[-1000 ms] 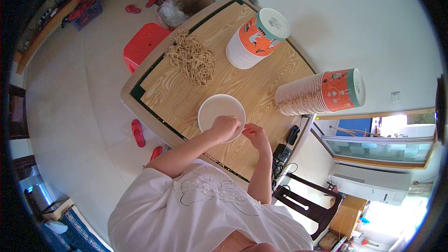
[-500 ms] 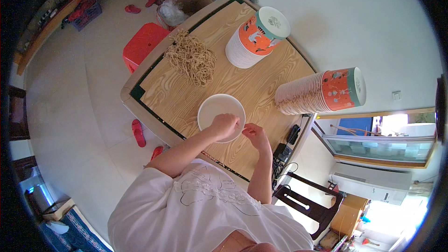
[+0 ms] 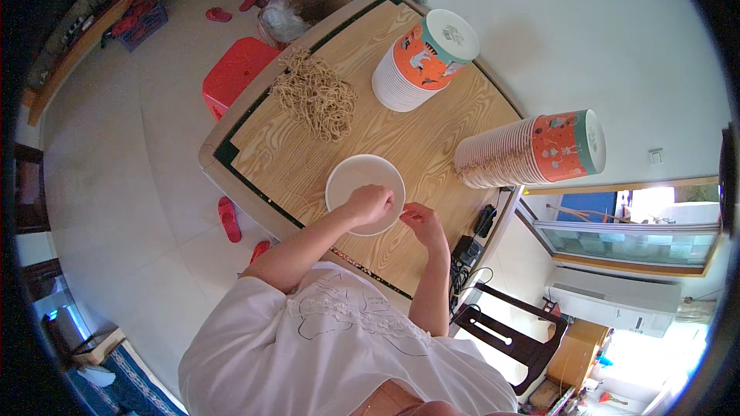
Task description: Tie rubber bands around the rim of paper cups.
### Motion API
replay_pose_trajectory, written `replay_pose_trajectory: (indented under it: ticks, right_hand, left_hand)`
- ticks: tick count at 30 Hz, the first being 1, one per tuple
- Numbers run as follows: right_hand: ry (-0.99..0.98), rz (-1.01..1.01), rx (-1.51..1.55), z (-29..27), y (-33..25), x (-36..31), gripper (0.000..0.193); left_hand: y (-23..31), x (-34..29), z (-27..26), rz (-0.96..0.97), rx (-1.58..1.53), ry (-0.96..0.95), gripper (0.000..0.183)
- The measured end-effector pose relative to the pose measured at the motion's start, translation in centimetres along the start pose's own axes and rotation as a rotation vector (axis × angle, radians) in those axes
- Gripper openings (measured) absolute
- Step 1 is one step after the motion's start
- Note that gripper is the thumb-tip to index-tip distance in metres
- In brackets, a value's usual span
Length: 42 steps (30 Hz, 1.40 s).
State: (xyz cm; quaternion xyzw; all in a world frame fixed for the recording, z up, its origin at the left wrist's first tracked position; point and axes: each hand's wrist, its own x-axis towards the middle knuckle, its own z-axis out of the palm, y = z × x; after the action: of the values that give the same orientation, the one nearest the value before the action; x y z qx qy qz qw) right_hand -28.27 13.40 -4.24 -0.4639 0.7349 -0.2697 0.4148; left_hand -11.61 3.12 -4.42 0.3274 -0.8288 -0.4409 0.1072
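Observation:
A white paper bucket (image 3: 347, 181) stands on the wooden table with its mouth up. My left hand (image 3: 370, 204) is over the bucket's mouth, its fingers curled closed against the inside of the wall near the right rim. Just outside that same rim, my right hand (image 3: 422, 223) pinches with thumb and forefinger. Whatever lies between the fingers of either hand is too small or hidden to make out. Beyond the bucket, toward the far left, lies a tangled heap of beige cords (image 3: 314, 98).
An upside-down stack of orange and green paper buckets (image 3: 422, 62) stands at the far side. Another stack (image 3: 532, 150), with cords along its side, is at the right. Black power adapters (image 3: 466, 250) lie at the table's right edge. A red stool (image 3: 237, 73) stands left.
My left hand has shifted very slightly inside the bucket. My right hand keeps its pinch at the rim, and the bucket and stacks stay where they were.

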Motion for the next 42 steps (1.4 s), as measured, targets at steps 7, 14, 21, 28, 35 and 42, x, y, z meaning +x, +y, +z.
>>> replay_pose_trajectory:
  ticks: [7, 14, 21, 28, 35, 42]
  right_hand:
    - [-0.024, 0.063, 0.035, -0.1, -0.8, -0.2, 0.022]
    - [-0.016, 0.056, 0.004, -0.2, 0.0, 0.0, 0.021]
    - [-0.012, 0.018, 0.009, -0.1, -0.2, -0.1, 0.022]
    - [-0.005, 0.012, 0.031, 0.0, -0.5, -0.2, 0.021]
    - [-0.008, 0.007, 0.032, 0.1, -1.3, -0.4, 0.017]
    - [0.005, -0.046, -0.001, 0.5, -0.8, 0.0, 0.012]
  left_hand:
    - [-0.3, 0.4, 0.5, -0.022, 0.056, -0.012, 0.013]
    - [-0.2, 0.3, 0.6, -0.009, 0.037, -0.023, 0.013]
    - [-0.1, 0.2, 0.1, -0.04, -0.012, -0.028, 0.012]
    - [-0.1, 0.3, 0.3, -0.032, -0.024, -0.044, 0.012]
    - [0.3, 0.3, 0.6, -0.051, 0.002, -0.045, 0.014]
    - [0.0, 0.1, 1.3, -0.003, -0.005, 0.044, 0.011]
